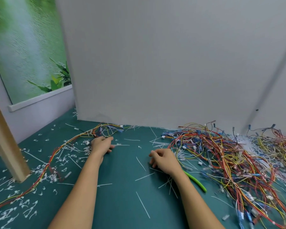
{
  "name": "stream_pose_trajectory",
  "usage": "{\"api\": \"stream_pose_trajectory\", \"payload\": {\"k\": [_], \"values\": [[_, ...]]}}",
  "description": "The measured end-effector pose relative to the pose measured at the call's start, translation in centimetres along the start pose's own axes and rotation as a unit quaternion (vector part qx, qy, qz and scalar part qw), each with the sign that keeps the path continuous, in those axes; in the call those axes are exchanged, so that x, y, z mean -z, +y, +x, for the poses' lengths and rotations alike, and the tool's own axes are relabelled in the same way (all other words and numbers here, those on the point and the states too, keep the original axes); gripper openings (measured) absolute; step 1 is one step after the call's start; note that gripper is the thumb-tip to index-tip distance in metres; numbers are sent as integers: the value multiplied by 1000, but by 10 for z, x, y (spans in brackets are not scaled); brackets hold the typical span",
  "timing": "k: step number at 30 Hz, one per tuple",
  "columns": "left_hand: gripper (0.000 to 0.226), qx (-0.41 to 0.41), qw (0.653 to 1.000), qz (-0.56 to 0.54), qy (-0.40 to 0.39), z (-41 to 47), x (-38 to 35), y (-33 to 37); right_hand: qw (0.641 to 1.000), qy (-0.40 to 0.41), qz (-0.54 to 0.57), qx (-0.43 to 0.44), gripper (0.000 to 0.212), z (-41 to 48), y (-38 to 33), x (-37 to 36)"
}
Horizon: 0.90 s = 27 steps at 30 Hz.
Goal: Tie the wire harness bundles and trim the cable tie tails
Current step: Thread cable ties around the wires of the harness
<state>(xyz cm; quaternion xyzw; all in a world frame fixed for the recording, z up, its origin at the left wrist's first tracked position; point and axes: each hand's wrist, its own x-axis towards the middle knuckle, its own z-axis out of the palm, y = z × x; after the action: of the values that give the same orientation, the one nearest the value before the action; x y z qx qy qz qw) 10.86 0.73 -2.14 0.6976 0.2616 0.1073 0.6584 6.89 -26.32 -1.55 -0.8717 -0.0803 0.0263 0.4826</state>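
A long red, yellow and white wire harness (59, 147) runs from the back middle of the green mat down to the left edge. My left hand (101, 145) lies beside its far end, fingers curled, pinching a white cable tie (121, 144) that points right. My right hand (163, 161) rests on the mat with loosely curled fingers over loose ties and holds nothing I can see. Green-handled cutters (196, 181) lie just right of my right wrist. A big tangled pile of harnesses (234, 162) fills the right side.
Cut tie tails (28, 207) litter the left of the green mat (122, 204), and loose whole ties (143, 207) lie between my arms. A wooden post (7, 146) stands at the left. A grey board (172, 63) closes off the back.
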Motion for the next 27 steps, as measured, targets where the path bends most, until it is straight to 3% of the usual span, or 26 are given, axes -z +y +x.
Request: {"api": "stream_pose_trajectory", "payload": {"k": [4,9,16,18,21,24,25,27], "values": [[33,22,1000,-5,-1,0,-2,1,1000,-4,10,-4,28,-2,-1,1],[30,20,995,-95,-18,-2,-2,8,1000,-6,28,-7,26,-2,-2,2],[20,-144,974,-175,-2,-47,-3,79,984,6,176,-35,19,-3,-12,6],[20,-176,955,-234,-54,-75,-5,102,972,14,233,-35,19,-4,-17,9],[27,-210,923,-272,-170,-120,-9,126,959,23,282,-4,63,-6,-28,13],[37,-237,895,-194,-324,-157,-14,137,948,51,311,48,90,-9,-45,17],[40,-237,883,-156,-373,-166,-17,137,943,68,320,68,86,-11,-52,19],[46,-224,859,-70,-455,-180,-25,133,934,102,318,127,58,-16,-64,25]]}}
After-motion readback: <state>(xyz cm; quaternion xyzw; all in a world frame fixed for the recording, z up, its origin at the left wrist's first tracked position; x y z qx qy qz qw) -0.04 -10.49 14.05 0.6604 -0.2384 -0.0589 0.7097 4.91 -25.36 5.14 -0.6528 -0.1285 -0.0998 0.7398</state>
